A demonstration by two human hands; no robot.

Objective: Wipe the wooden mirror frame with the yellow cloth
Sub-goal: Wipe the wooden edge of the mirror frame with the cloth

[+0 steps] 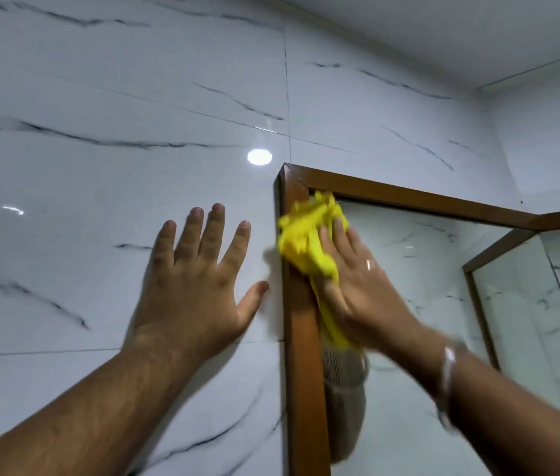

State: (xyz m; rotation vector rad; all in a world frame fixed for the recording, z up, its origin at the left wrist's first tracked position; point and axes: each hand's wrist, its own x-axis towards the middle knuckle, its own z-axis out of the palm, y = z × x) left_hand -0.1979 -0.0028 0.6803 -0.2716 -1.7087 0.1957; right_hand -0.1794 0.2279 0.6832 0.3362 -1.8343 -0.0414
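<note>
The wooden mirror frame (300, 355) hangs on the tiled wall, its top-left corner near the middle of the view. My right hand (357, 290) presses the crumpled yellow cloth (307, 240) flat against the frame's left side, just below that corner. Part of the cloth hangs down under my palm over the inner edge of the frame. My left hand (196, 286) rests open on the wall tiles to the left of the frame, fingers spread, thumb close to the frame's outer edge.
White marble-look tiles (99, 166) cover the wall, with a lamp's glare above my left hand. The mirror glass (443, 269) reflects tiles and a second framed mirror at the right. A side wall and ceiling (477, 29) close in at the upper right.
</note>
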